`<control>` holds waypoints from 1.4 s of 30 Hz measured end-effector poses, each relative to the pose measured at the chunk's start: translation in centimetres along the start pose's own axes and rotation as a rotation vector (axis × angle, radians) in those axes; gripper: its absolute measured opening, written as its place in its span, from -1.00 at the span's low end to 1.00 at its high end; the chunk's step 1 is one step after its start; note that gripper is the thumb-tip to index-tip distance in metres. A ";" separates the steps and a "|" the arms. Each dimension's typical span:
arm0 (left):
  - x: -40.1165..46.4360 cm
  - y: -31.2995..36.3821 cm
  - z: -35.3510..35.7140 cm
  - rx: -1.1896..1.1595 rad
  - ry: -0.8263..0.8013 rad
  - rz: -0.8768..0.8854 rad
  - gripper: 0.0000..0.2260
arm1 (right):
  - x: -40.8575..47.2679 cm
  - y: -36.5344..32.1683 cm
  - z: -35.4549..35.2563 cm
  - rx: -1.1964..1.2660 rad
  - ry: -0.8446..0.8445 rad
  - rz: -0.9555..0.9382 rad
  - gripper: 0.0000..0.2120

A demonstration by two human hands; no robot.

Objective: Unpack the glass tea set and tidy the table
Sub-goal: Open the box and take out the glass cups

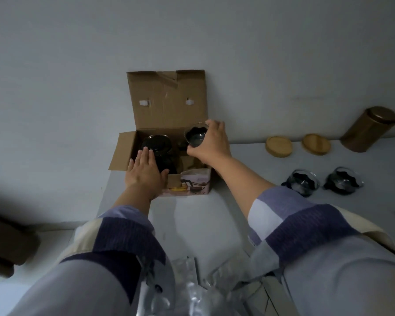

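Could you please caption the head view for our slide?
Right hand lifts a glass cup from the box; left hand steadies it.

Teapot [156,151] partly behind left hand [144,173]; bottom-edge plastic wrap [183,293] blurred.

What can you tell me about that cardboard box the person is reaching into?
The cardboard box is plain brown, with a printed picture on its near side. It stands open on the white table, lid flap upright against the wall, side flap spread left. A dark glass teapot sits inside. The left hand rests flat on its near edge.
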State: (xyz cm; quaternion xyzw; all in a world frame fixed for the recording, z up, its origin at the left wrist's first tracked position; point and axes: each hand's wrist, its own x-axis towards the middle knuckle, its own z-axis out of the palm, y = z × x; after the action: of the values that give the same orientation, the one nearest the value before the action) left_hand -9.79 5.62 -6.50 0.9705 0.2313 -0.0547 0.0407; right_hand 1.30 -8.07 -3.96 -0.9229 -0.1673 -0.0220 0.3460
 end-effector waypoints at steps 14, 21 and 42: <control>-2.5 10.6 -2.1 0.009 0.148 0.189 -0.45 | -5.6 11.4 -10.2 0.173 0.186 0.258 -0.22; -7.7 21.0 3.2 -0.072 0.026 0.368 -0.44 | -9.9 19.7 -16.0 0.153 0.224 0.401 -0.19; -13.0 30.6 12.4 -0.196 -0.383 0.241 -0.17 | -17.5 35.2 -19.2 0.130 0.138 0.554 -0.18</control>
State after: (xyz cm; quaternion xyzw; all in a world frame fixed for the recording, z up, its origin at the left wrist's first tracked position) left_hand -8.55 -28.72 -15.50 0.9545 0.1060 -0.2095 0.1841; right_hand -2.36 -50.44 -14.36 -0.9057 0.1140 0.0213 0.4077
